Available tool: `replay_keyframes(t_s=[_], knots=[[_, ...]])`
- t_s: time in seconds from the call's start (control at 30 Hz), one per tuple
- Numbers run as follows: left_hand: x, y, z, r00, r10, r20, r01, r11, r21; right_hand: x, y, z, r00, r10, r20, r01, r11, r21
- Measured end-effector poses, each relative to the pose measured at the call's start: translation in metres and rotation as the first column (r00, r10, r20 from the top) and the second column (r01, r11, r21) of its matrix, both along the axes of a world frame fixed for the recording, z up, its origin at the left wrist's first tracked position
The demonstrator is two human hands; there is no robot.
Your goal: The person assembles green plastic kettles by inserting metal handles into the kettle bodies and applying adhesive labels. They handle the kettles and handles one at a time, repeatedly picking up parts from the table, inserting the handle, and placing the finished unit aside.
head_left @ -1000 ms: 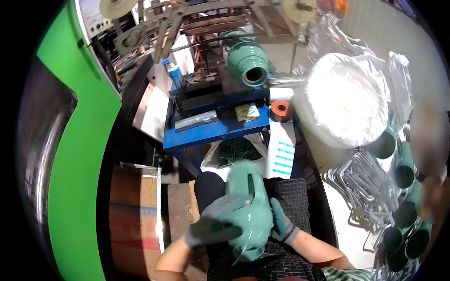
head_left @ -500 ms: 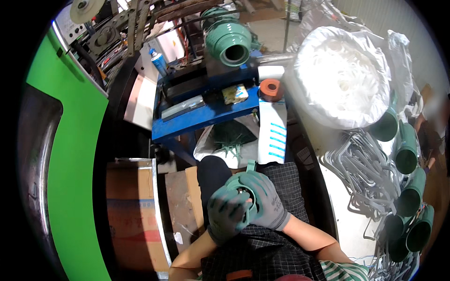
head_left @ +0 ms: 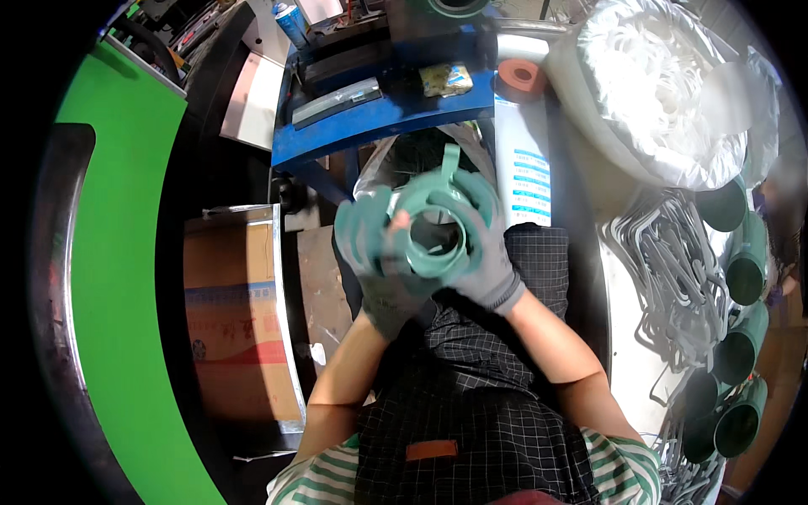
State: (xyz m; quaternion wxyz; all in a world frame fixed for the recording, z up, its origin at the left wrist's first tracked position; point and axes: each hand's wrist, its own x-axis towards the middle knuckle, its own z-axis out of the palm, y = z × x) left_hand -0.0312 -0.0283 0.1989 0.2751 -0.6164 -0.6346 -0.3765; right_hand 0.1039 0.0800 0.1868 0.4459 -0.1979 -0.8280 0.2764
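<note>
A green, hollow cylindrical piece (head_left: pixel 439 268) with a tab standing up from its far side is above my lap, its round opening facing me. My right hand (head_left: pixel 488 265), in a grey and green work glove, is closed round its right side, fingers over the rim. My left hand (head_left: pixel 377 261), gloved alike with one bare fingertip showing, is against or close beside the left side. Its fingers are smeared by motion, so their grip is unclear. Inside the opening it is dark, with something small and pale that I cannot make out.
Ahead stands a blue bench (head_left: pixel 379 126) with a grey metal bar (head_left: pixel 337 103) and an orange tape roll (head_left: pixel 521 77) nearby. At right are a big bag of white strips (head_left: pixel 665 101), bent grey rods (head_left: pixel 673 261) and several green tubes (head_left: pixel 741 349). A cardboard box (head_left: pixel 231 320) sits left.
My left hand has moved off the opening to the left side of the green piece, uncovering it. Both hands and the piece are higher in view; the head view has tilted down.
</note>
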Motion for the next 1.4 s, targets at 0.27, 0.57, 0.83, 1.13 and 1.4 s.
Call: replay_keyframes(t_s=[0.27, 0.57, 0.83, 1.13, 1.4], knots=[[0.019, 0.022, 0.026, 0.574, -0.378, 0.726, 0.426, 0.895, 0.129, 0.015, 0.01, 0.033, 0.997, 0.058, -0.041, -0.057, 0.998, 0.036], [0.051, -0.022, -0.023, 0.756, -0.392, 0.524, 0.505, 0.859, -0.085, 0.159, 0.036, 0.04, 0.994, -0.006, 0.112, 0.028, 0.981, -0.193], [0.05, -0.021, -0.008, 0.685, -0.397, 0.611, 0.583, 0.802, -0.132, 0.183, 0.167, 0.133, 0.705, -0.705, 0.075, 0.653, 0.687, 0.321], [0.044, 0.012, -0.026, -0.167, -0.392, 0.904, 0.856, 0.397, 0.33, 0.117, 0.24, 0.131, 0.576, -0.804, 0.149, 0.528, 0.505, 0.683], [0.054, -0.016, -0.008, 0.867, -0.374, 0.328, 0.46, 0.854, -0.243, 0.128, 0.219, 0.134, 0.561, -0.828, 0.02, 0.592, 0.418, 0.689]])
